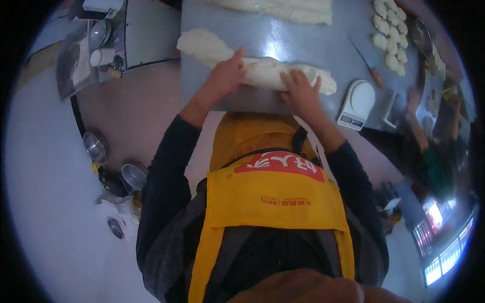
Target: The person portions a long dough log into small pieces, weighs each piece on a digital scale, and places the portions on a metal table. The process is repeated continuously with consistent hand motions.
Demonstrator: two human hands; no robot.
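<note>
A long roll of pale dough (265, 72) lies across the metal tabletop (326, 41) before me, its thick, flattened end at the left. My left hand (227, 74) touches the near side of the roll left of its middle, one finger stretched away from me. On the right part of the roll rests my right hand (301, 87), fingers spread over the dough's surface. Farther back lies a wide slab of dough (280, 7), with what looks like clear film on it.
Right of the roll are a knife (375, 75) with a wooden handle, a white kitchen scale (358, 102) and several round dough pieces (392, 36). A co-worker's arm (418, 125) reaches in at the far right. Metal bowls (94, 147) stand low at the left.
</note>
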